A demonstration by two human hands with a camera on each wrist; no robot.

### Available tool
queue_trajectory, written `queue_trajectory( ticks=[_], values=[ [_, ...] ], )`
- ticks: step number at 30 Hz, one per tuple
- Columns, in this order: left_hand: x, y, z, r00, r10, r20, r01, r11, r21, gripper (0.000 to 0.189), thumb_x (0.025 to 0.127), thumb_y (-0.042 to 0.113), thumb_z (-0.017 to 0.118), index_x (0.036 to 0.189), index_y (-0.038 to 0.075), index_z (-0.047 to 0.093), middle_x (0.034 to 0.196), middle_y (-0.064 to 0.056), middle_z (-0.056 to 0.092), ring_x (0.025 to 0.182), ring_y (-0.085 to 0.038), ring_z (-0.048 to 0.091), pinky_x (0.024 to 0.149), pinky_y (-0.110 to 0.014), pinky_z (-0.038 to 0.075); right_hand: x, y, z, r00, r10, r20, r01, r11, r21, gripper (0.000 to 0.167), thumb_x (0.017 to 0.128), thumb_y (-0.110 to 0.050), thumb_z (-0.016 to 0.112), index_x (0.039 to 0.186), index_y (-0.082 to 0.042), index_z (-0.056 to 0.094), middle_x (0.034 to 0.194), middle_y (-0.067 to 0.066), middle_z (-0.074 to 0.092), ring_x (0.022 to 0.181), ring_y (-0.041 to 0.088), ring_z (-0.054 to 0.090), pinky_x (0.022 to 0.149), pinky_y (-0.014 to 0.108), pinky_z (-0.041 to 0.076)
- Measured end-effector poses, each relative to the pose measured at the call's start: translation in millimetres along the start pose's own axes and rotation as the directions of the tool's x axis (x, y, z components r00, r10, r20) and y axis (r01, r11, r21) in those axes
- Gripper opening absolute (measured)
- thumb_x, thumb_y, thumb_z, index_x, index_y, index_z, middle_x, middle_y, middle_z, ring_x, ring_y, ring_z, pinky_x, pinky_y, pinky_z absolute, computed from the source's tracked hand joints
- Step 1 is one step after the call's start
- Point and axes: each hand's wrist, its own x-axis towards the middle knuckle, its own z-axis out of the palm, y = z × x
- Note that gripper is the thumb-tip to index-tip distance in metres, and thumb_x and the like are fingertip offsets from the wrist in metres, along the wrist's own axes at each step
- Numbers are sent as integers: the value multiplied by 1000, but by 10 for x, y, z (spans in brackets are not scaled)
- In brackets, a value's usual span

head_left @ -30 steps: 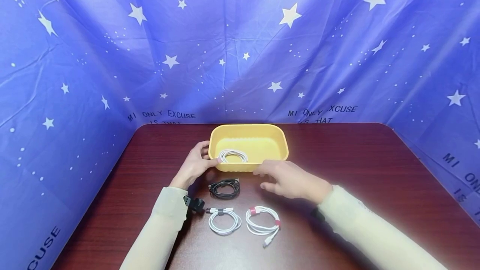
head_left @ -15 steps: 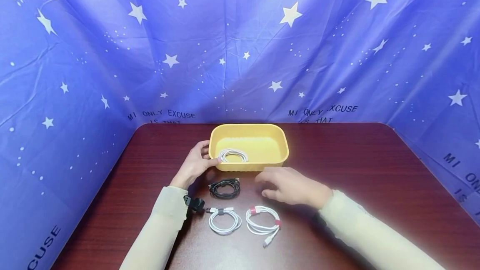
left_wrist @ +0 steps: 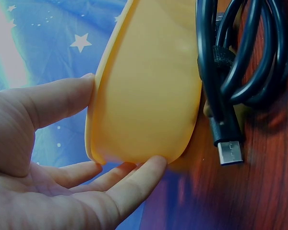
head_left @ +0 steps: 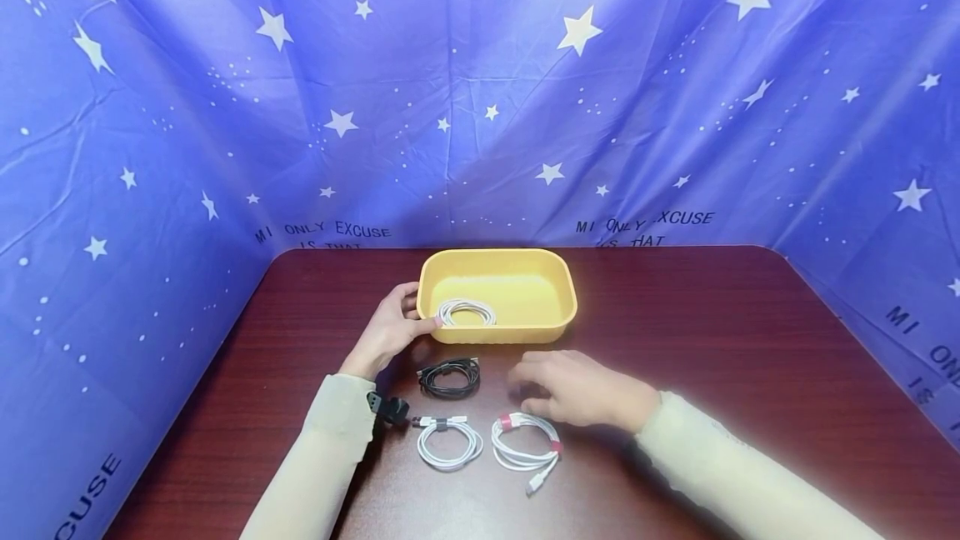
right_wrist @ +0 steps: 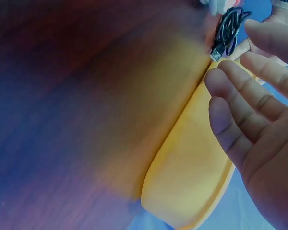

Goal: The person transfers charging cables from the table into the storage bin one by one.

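My left hand (head_left: 386,327) holds the left front corner of a yellow bin (head_left: 517,335), thumb on the rim and fingertips against the end wall, as the left wrist view also shows. Inside the bin lies a coiled white cable (head_left: 467,302). My right hand (head_left: 585,390) hovers palm down, its fingers loosely bent and nothing in them. Just left of its fingertips is a coiled black cable (head_left: 474,377), whose metal plug shows in the left wrist view. Nearer to me lie a white cable with a dark tie (head_left: 441,423) and a white cable with pink-red ties (head_left: 517,463).
The dark red wooden table (head_left: 712,315) carries everything. Behind it and at both sides hangs a blue curtain (head_left: 450,107) with white stars and lettering. A black strap mount (head_left: 390,408) sits at my left wrist.
My right hand has drawn back from the bin's front rim toward me, down to beside the pink-tied white cable. The left hand, bin and cables have stayed in place.
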Motion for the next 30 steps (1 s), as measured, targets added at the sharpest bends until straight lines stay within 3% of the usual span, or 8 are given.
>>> queue_trajectory(
  ticks=[4,11,30],
  values=[
    [-3,0,-2,1000,-3,-6,3,1000,9,76,76,-4,74,141,1,35,131,-23,53,115,-34,57,90,-39,52,-7,-38,27,1000,4,19,-4,1000,-4,26,86,-30,68,109,-19,67,96,-8,61,86,6,58,78,28,52],
    [-4,-3,0,1000,0,-7,0,1000,6,75,77,-4,74,141,1,36,130,-22,53,114,-34,57,90,-39,52,-9,-86,66,999,-3,32,3,1000,-19,20,84,-32,69,100,-20,66,84,-9,55,70,3,48,61,21,46],
    [-5,-8,0,1000,8,-8,-8,1000,9,76,76,-4,75,141,0,36,131,-23,53,113,-33,57,90,-39,52,-27,-105,165,996,-77,53,77,997,-13,20,80,-21,71,98,-23,65,87,-12,54,73,0,49,63,18,46]
  ],
)
